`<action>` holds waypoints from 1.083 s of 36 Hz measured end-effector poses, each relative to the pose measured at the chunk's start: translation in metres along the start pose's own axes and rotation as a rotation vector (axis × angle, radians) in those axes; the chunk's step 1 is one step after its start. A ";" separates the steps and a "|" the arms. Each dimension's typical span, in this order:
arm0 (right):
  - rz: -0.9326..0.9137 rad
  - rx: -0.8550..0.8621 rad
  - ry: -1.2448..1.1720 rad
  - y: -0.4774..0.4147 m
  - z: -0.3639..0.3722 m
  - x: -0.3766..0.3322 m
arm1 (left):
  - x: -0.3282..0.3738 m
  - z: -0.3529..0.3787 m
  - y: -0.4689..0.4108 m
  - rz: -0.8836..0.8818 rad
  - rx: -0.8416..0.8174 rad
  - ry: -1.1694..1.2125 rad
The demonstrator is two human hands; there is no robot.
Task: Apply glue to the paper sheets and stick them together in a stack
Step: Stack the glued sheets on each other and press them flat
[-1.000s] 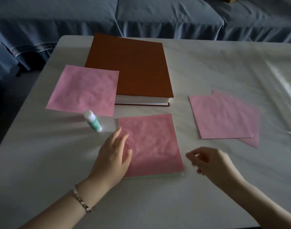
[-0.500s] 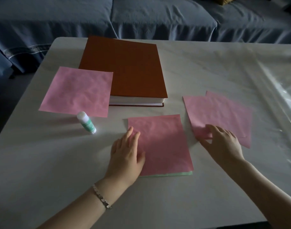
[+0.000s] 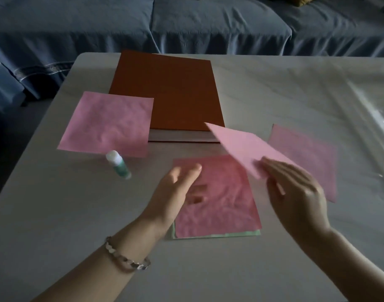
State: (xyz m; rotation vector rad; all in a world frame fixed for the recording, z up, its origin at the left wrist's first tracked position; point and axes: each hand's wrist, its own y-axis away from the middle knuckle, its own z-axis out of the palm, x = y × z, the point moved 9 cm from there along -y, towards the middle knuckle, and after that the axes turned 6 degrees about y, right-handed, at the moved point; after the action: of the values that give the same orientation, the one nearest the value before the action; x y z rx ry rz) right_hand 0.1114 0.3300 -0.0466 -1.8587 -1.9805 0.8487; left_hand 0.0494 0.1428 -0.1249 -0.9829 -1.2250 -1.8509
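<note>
Left wrist: a silver link bracelet (image 3: 126, 259) sits on it, nearest the camera.
Left hand (image 3: 174, 194): fingers spread and loose, holding nothing; it is over the left edge of the stack, but contact with the paper cannot be told from this view.
Stack: a crumpled dark pink paper sheet (image 3: 217, 197) lies flat on the white table (image 3: 77, 214), with a pale green sheet (image 3: 219, 234) showing under its near edge.
Right hand (image 3: 295, 192): thumb and fingers pressed together on the near corner of a light pink paper sheet (image 3: 243, 147).
Held sheet: lifted off the table, tilted, far corner reaching over the book's near edge; motion-blurred.
Right pile: another pink sheet (image 3: 313, 158) lies flat behind the right hand.
Glue: a white-capped green glue stick (image 3: 118, 164) lies on its side, left of the stack.
Left sheet: a pink square sheet (image 3: 108, 124) lies flat, its right edge overlapping the book.
Book: a closed orange-brown hardcover book (image 3: 167, 92) at the table's far side.
Background: a blue fabric sofa (image 3: 186, 22).
</note>
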 end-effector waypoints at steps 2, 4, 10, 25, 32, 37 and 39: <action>-0.167 -0.071 -0.078 0.007 0.004 -0.033 | -0.002 0.010 0.001 -0.065 -0.047 0.090; -0.327 -0.158 -0.110 0.016 0.011 -0.060 | 0.002 0.000 0.000 -0.003 0.079 -0.034; 0.052 -0.494 -0.454 0.011 0.032 -0.036 | 0.027 -0.023 0.006 0.275 0.136 -0.329; 1.187 -0.330 -0.871 0.045 0.071 0.056 | 0.005 -0.061 -0.018 0.106 0.303 -0.520; 1.264 -0.322 -0.859 0.056 0.073 0.065 | -0.002 -0.059 -0.026 0.034 0.348 -0.625; 1.249 -0.341 -0.867 0.054 0.075 0.060 | -0.004 -0.061 -0.029 0.000 0.382 -0.473; 1.264 -0.330 -0.869 0.056 0.075 0.061 | -0.005 -0.062 -0.030 0.018 0.388 -0.446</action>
State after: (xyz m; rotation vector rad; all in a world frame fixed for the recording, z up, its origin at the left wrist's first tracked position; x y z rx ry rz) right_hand 0.1047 0.3731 -0.1493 -3.3695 -0.9853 1.9758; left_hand 0.0128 0.0945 -0.1576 -1.2080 -1.7504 -1.3385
